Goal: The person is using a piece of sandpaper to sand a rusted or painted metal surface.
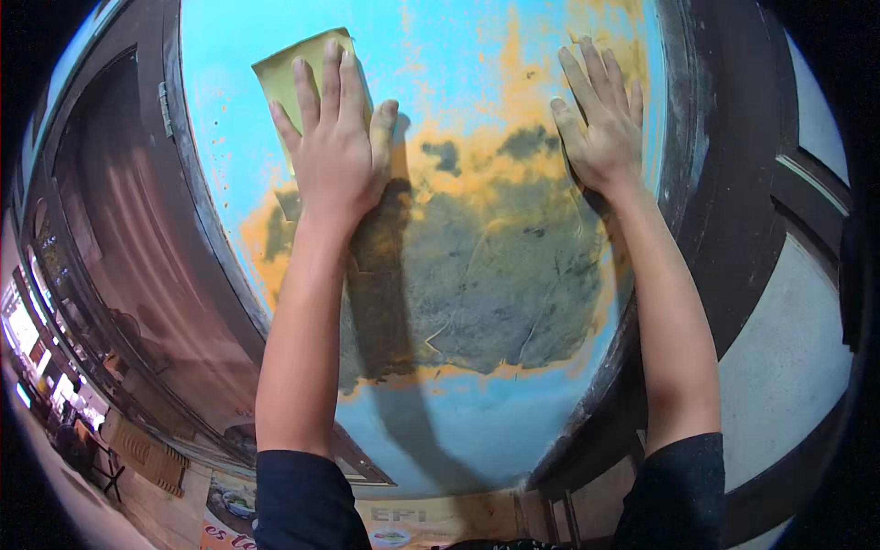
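Note:
My left hand point(335, 137) presses a yellow sheet of sandpaper point(286, 81) against the upper left of the blue wall panel point(412, 55). Its fingers lie over the sheet, the thumb along the sheet's right side. At the upper right my right hand point(605, 128) rests flat on the panel, fingers stretched and thumb apart, over worn orange paint. Whether anything lies beneath that palm is hidden. Between and below both hands spreads a rough dark grey patch point(495, 266) with orange edges. The left arm throws a long shadow down it.
Dark wooden frames border the panel on both sides, a hinge point(165, 108) showing on the left one. Beyond it stands a dark framed door point(137, 202) with a reddish pane. Light panels point(788, 302) sit at the right. A printed banner point(431, 521) is low down, and a brown chair point(142, 449) lower left.

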### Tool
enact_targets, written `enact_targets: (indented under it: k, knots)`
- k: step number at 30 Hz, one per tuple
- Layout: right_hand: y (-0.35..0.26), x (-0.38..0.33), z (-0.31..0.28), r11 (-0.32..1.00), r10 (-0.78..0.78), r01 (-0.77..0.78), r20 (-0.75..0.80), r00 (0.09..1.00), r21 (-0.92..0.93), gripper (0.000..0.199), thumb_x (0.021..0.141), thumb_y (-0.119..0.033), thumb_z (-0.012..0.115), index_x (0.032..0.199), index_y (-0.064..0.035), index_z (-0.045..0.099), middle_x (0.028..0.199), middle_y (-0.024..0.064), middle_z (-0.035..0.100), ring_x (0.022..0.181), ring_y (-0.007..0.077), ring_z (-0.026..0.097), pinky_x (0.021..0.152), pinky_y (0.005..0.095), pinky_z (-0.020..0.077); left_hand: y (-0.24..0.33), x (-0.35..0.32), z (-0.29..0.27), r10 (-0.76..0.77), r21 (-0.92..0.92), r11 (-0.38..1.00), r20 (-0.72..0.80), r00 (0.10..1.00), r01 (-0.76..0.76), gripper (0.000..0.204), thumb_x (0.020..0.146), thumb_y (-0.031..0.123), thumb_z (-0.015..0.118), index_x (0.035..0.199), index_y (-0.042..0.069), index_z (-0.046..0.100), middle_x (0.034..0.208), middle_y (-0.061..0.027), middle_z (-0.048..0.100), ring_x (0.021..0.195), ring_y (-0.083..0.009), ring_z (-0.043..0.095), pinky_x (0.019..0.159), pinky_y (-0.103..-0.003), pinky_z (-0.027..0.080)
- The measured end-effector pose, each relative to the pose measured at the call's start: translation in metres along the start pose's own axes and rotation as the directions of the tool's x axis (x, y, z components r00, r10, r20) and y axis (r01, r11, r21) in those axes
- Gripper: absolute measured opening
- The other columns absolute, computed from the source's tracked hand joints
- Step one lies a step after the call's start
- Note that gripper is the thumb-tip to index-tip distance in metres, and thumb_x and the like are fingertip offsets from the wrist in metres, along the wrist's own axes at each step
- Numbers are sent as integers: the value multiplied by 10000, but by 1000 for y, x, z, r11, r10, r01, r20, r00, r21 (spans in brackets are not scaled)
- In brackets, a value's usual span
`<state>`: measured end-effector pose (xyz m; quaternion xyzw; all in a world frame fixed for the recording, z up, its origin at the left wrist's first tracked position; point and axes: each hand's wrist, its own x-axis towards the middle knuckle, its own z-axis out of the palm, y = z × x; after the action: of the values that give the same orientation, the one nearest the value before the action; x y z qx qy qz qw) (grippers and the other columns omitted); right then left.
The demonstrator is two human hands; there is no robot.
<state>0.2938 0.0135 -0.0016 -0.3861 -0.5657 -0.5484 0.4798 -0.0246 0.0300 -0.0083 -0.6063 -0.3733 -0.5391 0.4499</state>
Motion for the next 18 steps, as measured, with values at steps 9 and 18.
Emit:
enact_targets:
  k: [9,18]
  knots:
    - [27,-12,-10,1000,-7,7,23,1000,11,565,1029,-469,503,1575,-336,443,1685,-2,329,1550,298,285,1262,563,123,31,-7,3,75,-26,997,4,997,-75,672,1066,457,479,1608,83,344,1724,-20,233,1602,-327,127,1230,-655,58]
    - [35,-17,-9,1000,-8,8,-6,1000,-28,558,1034,-491,499,1570,-344,447,1681,8,336,1545,285,297,1262,559,118,54,-14,14,74,-78,994,-16,997,-75,708,1021,518,528,1579,98,411,1699,-22,297,1595,-343,149,1200,-711,65]
